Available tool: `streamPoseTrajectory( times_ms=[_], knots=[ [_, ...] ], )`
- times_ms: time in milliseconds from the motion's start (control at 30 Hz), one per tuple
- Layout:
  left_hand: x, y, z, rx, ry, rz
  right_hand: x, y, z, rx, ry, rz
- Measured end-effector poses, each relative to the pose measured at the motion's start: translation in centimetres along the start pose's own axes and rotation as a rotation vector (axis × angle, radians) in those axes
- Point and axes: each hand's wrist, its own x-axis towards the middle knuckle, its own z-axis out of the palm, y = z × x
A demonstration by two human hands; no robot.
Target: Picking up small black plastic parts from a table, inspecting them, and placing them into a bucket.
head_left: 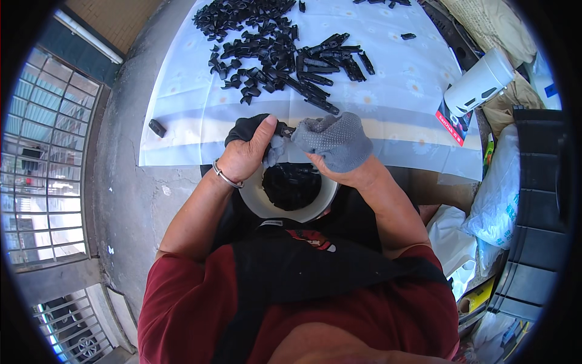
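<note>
- My left hand [247,144], thumb bare beyond a dark glove, is closed on a small black part [287,130].
- My right hand [336,144], in a grey dotted glove, is curled against the part's other end; its fingertips are hidden.
- I judge I am mid-step, working this one part between both hands; whether I am twisting, pulling or pressing I cannot tell.
- The next move seems to call for a firm left grip while the right works its end.
- Just below, between my forearms, a pale bowl [259,208] holds dark pieces [292,187].
- Beyond, on the flowered tablecloth [397,100], lie a heap of curved black pieces [257,51] and longer black pieces [333,60].
- Far right stands a tilted white container [485,76].
</note>
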Motion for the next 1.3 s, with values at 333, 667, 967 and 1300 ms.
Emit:
streamPoseTrajectory(
  times_ms=[333,667,967,1300],
  knots=[
    [-0.9,0.7,0.5,0.495,0.000,0.307,-0.3,-1.2,2.7,-0.075,0.016,-0.078],
    [5.0,-2.6,-4.2,1.140,0.312,0.169,1.4,2.8,1.4,-0.364,0.054,0.345],
    [5.2,-3.3,-4.0,1.288,0.138,0.278,0.6,1.7,1.7,-0.339,0.208,0.129],
    [6.4,-3.5,-4.9,1.264,0.191,0.277,0.7,2.3,2.7,-0.361,0.069,0.154]
  ],
)
